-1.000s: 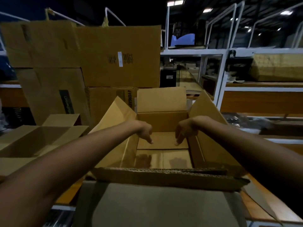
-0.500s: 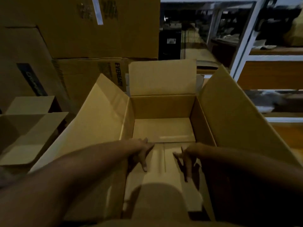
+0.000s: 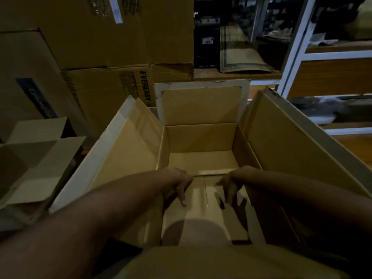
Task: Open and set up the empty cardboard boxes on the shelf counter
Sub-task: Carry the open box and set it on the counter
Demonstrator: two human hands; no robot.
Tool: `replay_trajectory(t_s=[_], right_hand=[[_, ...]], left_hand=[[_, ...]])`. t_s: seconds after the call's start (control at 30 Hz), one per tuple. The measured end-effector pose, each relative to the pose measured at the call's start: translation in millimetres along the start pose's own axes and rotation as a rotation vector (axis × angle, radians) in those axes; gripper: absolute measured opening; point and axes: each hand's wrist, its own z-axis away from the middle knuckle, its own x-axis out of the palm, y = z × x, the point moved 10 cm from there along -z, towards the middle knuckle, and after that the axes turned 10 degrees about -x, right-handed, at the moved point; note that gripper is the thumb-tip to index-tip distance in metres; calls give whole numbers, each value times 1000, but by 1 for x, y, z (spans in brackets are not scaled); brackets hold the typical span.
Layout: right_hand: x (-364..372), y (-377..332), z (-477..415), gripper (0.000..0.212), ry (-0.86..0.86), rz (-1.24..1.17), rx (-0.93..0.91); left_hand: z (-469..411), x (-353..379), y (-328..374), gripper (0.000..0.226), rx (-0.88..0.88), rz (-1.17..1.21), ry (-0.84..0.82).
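Head view: dim light, looking down over both forearms into one carton.
Cardboard box: it stands open right in front of the person, roughly in the middle of the view. The far flap is upright, and the left and right flaps lean outward. The near flap lies flat under the arms at the bottom edge.
Box floor: two bottom flaps meet along a seam down the middle. A pale, glossy patch shows between the hands.
Left hand: it reaches down inside the box close to the left wall. Its fingers are straight and held together, with the tips on the left bottom flap. It grips nothing.
Right hand: it is inside the box by the right wall. Its fingers are stretched downward and slightly apart, with the tips on the right bottom flap. It also grips nothing.
Second open box: it sits just beside the first on the left, its flaps splayed out.
Stacked cartons: they stand behind both boxes. One is printed EVEREADY, and a larger carton rests on top of it.
White shelf frame: it stands to the right rear, with wooden boards between its rails.
Bordered mat: it lies on the far shelf, next to a black labelled case.
Desk: a strip of wood shows beyond the right flap. Where the box meets it is hidden.
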Motion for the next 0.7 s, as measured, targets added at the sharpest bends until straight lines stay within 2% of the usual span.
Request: replay_trajectory(t_s=[0.03, 0.07, 0.13, 0.2, 0.27, 0.33, 0.43, 0.53, 0.6, 0.7], right_hand=[[3, -10, 16, 90, -87, -11, 27], [-15, -19, 28, 86, -60, -43, 59], [-35, -37, 50, 90, -29, 29, 13], [-48, -50, 68, 94, 63, 8, -17], [-65, -60, 92, 86, 181, 10, -2], [-86, -80, 135, 70, 343, -8, -46], [-96, -99, 213, 49, 621, -221, -127], [-73, -118, 293, 48, 937, -452, -206], [-44, -133, 342, 46, 1213, -543, -246], [18, -152, 406, 40, 1609, -701, -293]], left_hand=[[13, -9, 2, 112, 8, 32, 24], [25, -20, 0, 115, -4, 50, 45], [56, -39, 2, 114, -11, 107, 129], [89, -57, 6, 104, -12, 129, 231], [129, -74, 12, 95, 14, 174, 308], [173, -87, 16, 88, 44, 263, 397], [255, -95, 18, 74, 111, 443, 524], [340, -83, 11, 63, 130, 543, 701], [396, -66, 9, 60, 169, 656, 882], [473, -27, 28, 57, 348, 865, 1194]])
